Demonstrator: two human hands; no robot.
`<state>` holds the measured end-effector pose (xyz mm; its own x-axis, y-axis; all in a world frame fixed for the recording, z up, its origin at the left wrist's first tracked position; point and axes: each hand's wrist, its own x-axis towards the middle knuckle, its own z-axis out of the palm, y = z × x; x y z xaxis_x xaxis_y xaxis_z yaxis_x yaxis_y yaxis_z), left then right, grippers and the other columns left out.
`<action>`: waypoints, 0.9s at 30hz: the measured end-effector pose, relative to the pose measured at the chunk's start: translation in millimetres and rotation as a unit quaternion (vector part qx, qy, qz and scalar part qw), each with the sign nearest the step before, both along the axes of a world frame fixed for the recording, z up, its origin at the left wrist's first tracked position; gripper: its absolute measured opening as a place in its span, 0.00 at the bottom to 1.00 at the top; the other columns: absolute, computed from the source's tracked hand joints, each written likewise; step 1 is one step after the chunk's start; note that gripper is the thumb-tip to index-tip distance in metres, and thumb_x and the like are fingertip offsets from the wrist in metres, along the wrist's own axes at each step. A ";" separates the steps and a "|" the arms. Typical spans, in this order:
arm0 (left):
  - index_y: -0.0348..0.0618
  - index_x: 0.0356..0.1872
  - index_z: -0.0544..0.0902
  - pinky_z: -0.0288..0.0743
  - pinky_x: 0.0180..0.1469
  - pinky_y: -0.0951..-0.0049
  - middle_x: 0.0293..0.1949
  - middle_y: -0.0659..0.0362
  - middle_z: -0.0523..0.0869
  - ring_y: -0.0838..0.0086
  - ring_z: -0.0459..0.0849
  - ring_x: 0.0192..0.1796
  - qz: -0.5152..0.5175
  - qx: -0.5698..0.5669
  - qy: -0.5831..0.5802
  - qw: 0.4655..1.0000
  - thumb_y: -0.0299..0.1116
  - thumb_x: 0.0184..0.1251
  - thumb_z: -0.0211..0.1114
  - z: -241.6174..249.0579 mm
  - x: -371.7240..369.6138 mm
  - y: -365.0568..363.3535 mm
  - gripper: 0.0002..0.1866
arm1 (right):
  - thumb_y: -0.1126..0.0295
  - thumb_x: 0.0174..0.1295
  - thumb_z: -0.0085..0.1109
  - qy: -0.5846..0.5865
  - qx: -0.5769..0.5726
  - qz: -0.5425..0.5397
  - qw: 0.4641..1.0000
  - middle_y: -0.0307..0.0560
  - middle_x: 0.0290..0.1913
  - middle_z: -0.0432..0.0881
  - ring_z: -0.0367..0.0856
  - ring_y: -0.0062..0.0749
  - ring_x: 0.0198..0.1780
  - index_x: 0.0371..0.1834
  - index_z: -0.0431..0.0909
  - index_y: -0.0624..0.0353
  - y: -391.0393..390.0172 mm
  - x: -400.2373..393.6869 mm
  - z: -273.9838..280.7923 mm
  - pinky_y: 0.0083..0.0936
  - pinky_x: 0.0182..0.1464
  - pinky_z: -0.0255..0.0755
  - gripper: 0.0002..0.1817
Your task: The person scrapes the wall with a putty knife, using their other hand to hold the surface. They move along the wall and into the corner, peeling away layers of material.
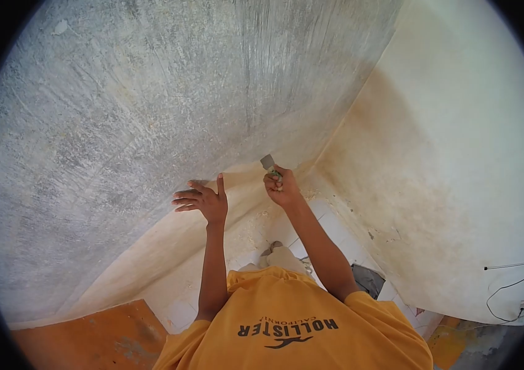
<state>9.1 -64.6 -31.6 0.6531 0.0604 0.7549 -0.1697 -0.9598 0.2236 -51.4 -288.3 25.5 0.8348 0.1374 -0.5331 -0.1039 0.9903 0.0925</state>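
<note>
My right hand (282,185) is closed round the handle of a small scraper (267,162), whose flat grey blade points up and to the left, close to the wall. To its left, my left hand (205,200) is raised with its fingers spread and nothing in it, by the lower part of the rough grey wall (151,92). Whether its fingertips touch the wall I cannot tell. Below the grey area the wall shows a smoother cream surface (169,237).
A pale wall (459,123) with brownish stains meets the grey one at a corner on the right. White floor tiles (330,228), a dark grey cloth-like item (368,280), an orange surface (98,336) and a cable (490,302) at a socket lie lower down.
</note>
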 end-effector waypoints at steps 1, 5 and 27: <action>0.37 0.81 0.23 0.17 0.57 0.06 0.73 0.19 0.14 0.13 0.11 0.71 0.000 0.003 -0.001 1.000 0.71 0.72 0.57 -2.4 0.2 1.3 0.64 | 0.60 0.81 0.48 -0.002 0.028 0.003 1.000 0.36 0.23 0.62 0.54 0.20 0.19 0.33 0.60 0.55 -3.5 -1.5 0.1 0.20 0.20 0.48 0.17; 0.38 0.81 0.23 0.16 0.58 0.07 0.73 0.20 0.13 0.13 0.10 0.72 -0.003 -0.005 0.019 1.000 0.72 0.71 0.56 -3.0 -2.7 0.4 0.65 | 0.61 0.81 0.48 -0.055 0.007 0.013 0.998 0.36 0.23 0.62 0.55 0.19 0.19 0.34 0.60 0.56 8.1 -14.8 15.0 0.20 0.20 0.49 0.17; 0.36 0.82 0.27 0.20 0.60 0.07 0.74 0.15 0.19 0.10 0.16 0.72 -0.014 0.000 0.051 0.999 0.68 0.76 0.53 -9.9 -9.7 6.7 0.59 | 0.59 0.81 0.48 -0.004 -0.093 -0.004 0.996 0.35 0.22 0.62 0.55 0.19 0.19 0.33 0.61 0.54 21.3 -6.4 -1.4 0.18 0.19 0.50 0.17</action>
<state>-0.6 -57.9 -41.6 0.7277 0.0399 0.6848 -0.1736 -0.9551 0.2402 -57.8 -267.0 24.2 0.8400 0.0306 -0.5418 -0.0962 0.9910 -0.0930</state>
